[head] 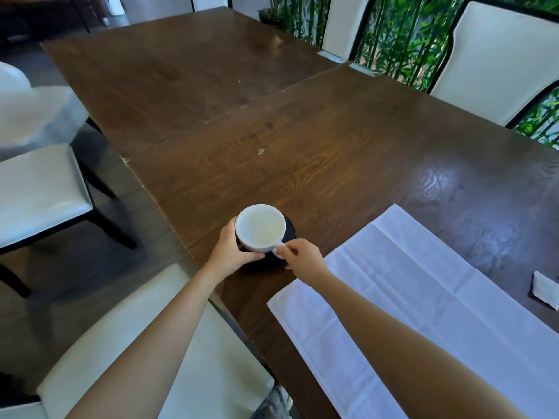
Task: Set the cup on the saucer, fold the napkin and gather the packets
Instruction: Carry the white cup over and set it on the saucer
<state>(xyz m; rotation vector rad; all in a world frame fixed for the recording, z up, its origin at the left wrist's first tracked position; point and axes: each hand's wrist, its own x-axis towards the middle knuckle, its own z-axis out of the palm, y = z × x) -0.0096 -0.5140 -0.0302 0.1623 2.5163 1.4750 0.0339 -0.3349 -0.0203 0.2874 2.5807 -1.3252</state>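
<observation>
Head view has both hands on the white cup: the left hand cradles its near wall, fingers curled snug round it, while the right hand has its fingers pinched on the handle, likely to keep it level over the dark saucer. Whether it has touched down, I cannot tell. The napkin lies unfolded on the bench, one packet beyond it, both waiting.
</observation>
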